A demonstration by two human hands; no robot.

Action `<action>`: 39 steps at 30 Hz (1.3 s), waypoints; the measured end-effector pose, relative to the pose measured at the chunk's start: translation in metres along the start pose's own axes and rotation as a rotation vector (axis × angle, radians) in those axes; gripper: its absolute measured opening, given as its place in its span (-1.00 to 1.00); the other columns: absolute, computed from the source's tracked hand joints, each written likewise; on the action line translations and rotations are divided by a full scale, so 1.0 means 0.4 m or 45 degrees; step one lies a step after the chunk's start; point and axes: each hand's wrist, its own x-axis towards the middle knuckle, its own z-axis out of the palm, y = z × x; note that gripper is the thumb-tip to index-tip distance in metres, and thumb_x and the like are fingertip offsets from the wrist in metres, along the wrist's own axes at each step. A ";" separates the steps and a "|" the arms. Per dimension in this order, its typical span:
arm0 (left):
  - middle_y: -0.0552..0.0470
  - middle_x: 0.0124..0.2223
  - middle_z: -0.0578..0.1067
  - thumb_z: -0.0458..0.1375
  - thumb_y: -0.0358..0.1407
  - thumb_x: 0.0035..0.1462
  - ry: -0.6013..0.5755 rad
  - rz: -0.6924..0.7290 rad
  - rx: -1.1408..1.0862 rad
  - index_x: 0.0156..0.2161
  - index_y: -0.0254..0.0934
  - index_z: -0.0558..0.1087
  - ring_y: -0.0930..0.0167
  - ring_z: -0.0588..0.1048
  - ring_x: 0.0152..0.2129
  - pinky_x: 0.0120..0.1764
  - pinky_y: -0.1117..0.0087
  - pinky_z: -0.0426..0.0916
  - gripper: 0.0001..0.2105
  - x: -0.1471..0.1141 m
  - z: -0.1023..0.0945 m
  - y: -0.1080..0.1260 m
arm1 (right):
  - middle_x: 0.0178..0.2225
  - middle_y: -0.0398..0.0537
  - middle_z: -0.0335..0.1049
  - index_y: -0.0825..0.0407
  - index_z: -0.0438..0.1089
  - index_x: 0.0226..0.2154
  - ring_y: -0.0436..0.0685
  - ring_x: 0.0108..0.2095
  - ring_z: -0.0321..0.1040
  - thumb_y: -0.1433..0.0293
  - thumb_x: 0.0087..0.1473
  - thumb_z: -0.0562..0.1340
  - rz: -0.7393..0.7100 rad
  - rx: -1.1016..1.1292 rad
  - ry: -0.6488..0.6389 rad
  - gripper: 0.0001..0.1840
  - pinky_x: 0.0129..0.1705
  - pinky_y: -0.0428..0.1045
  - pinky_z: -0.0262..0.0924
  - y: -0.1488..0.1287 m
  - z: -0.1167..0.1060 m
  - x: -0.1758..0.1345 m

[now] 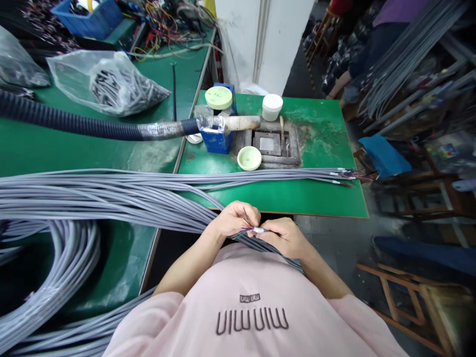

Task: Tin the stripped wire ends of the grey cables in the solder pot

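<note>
Close to my body, my left hand point(240, 218) pinches the thin coloured wires point(246, 229) that fan out of a grey cable's end. Just to the right, my right hand point(284, 235) is closed on the same cable behind a white sleeve point(258, 229). The fingertips of both hands nearly meet at the sleeve. A thick bundle of grey cables point(148, 198) runs from the left and passes under my hands into my lap. More grey cables point(275, 174) lie straight across the green table, their stripped ends point(347, 174) near its right edge.
A solder pot point(267, 144) is set on the green table point(323, 119). Around it stand a pale green dish point(249, 158), a white jar point(272, 106) and a blue holder point(215, 141) under a ribbed hose point(92, 126). A wooden stool point(401, 297) is at right; a person works beyond.
</note>
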 end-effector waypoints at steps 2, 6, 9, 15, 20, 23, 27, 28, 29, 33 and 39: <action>0.03 -0.62 0.42 0.41 -0.27 -0.20 0.002 0.027 0.075 -0.55 -0.34 0.49 0.47 0.41 -0.64 -0.53 0.46 0.28 -0.80 0.000 -0.002 0.006 | -0.59 -0.15 0.38 0.10 0.50 -0.41 -0.08 -0.57 0.22 0.27 0.19 0.13 0.011 0.004 0.009 -0.68 -0.49 -0.15 0.05 0.001 0.000 0.001; 0.03 -0.63 0.42 0.39 -0.26 -0.17 0.045 0.029 0.029 -0.55 -0.35 0.48 0.48 0.40 -0.65 -0.55 0.47 0.29 -0.79 0.004 0.006 0.010 | -0.57 -0.17 0.38 0.08 0.50 -0.38 -0.08 -0.56 0.23 0.29 0.18 0.14 0.043 0.027 0.033 -0.72 -0.47 -0.15 0.07 -0.005 -0.003 0.003; 0.09 -0.67 0.39 0.41 -0.28 -0.23 0.255 -0.015 -0.077 -0.54 -0.35 0.43 0.51 0.37 -0.72 -0.62 0.53 0.25 -0.75 0.014 0.016 0.001 | -0.50 -0.16 0.41 0.04 0.45 -0.29 -0.06 -0.50 0.27 0.31 0.17 0.15 0.112 0.059 0.194 -0.80 -0.40 -0.14 0.14 -0.012 -0.003 0.001; 0.09 -0.64 0.45 0.38 -0.33 -0.25 0.428 -0.115 -0.197 -0.49 -0.38 0.41 0.53 0.40 -0.72 -0.61 0.56 0.31 -0.76 0.044 0.047 -0.018 | -0.46 -0.22 0.36 -0.02 0.19 0.04 -0.06 -0.52 0.24 0.38 0.07 0.22 0.135 0.045 0.416 -0.54 -0.42 -0.13 0.17 -0.016 0.000 0.012; 0.09 -0.60 0.45 0.31 -0.40 -0.26 0.521 -0.125 -0.237 -0.54 -0.36 0.36 0.52 0.43 -0.66 -0.55 0.54 0.34 -0.82 0.061 0.083 -0.036 | -0.68 -0.36 0.13 0.00 0.35 -0.09 -0.10 -0.66 0.07 0.38 -0.01 0.28 0.077 -0.120 0.588 -0.63 -0.55 -0.16 0.09 -0.012 0.005 0.035; 0.16 -0.63 0.41 0.27 -0.42 -0.27 0.575 -0.105 -0.279 -0.52 -0.34 0.36 0.59 0.34 -0.75 -0.64 0.59 0.25 -0.84 0.071 0.094 -0.042 | -0.64 -0.28 0.26 0.00 0.44 -0.16 -0.08 -0.62 0.17 0.37 0.09 0.19 -0.005 -0.177 0.693 -0.77 -0.49 -0.14 0.17 0.001 0.009 0.039; 0.17 -0.61 0.42 0.27 -0.42 -0.28 0.658 -0.043 -0.231 -0.52 -0.34 0.36 0.63 0.29 -0.78 -0.67 0.61 0.19 -0.84 0.082 0.104 -0.043 | -0.56 -0.12 0.41 0.01 0.51 -0.30 -0.02 -0.56 0.29 0.33 0.16 0.12 -0.041 -0.293 0.789 -0.76 -0.43 -0.09 0.25 0.019 0.009 0.040; 0.17 -0.60 0.43 0.27 -0.41 -0.27 0.692 -0.013 -0.190 -0.53 -0.34 0.36 0.63 0.29 -0.77 -0.67 0.61 0.19 -0.85 0.084 0.106 -0.045 | -0.55 -0.09 0.42 0.02 0.51 -0.34 0.00 -0.54 0.31 0.32 0.16 0.12 -0.035 -0.314 0.797 -0.74 -0.41 -0.07 0.26 0.021 0.007 0.040; 0.16 -0.60 0.43 0.27 -0.41 -0.26 0.725 0.022 -0.139 -0.53 -0.34 0.37 0.64 0.28 -0.77 -0.65 0.60 0.20 -0.85 0.084 0.107 -0.047 | -0.54 -0.07 0.44 0.02 0.52 -0.37 0.02 -0.51 0.34 0.32 0.16 0.12 -0.033 -0.324 0.795 -0.73 -0.38 -0.05 0.28 0.023 0.005 0.042; 0.17 -0.63 0.43 0.28 -0.38 -0.18 0.793 0.198 0.108 -0.51 -0.31 0.41 0.61 0.32 -0.71 -0.59 0.60 0.24 -0.88 0.082 0.096 -0.062 | -0.39 0.00 0.53 0.01 0.51 -0.40 0.07 -0.35 0.44 0.33 0.16 0.12 -0.066 -0.278 0.781 -0.74 -0.25 -0.02 0.35 0.022 -0.011 0.049; 0.17 -0.61 0.45 0.28 -0.37 -0.10 0.827 0.266 0.271 -0.46 -0.27 0.44 0.57 0.35 -0.70 -0.61 0.57 0.27 -0.92 0.073 0.074 -0.077 | -0.42 0.00 0.53 0.04 0.43 -0.53 0.04 -0.33 0.45 0.34 0.14 0.15 -0.084 -0.216 0.787 -0.73 -0.24 -0.08 0.33 0.017 -0.027 0.048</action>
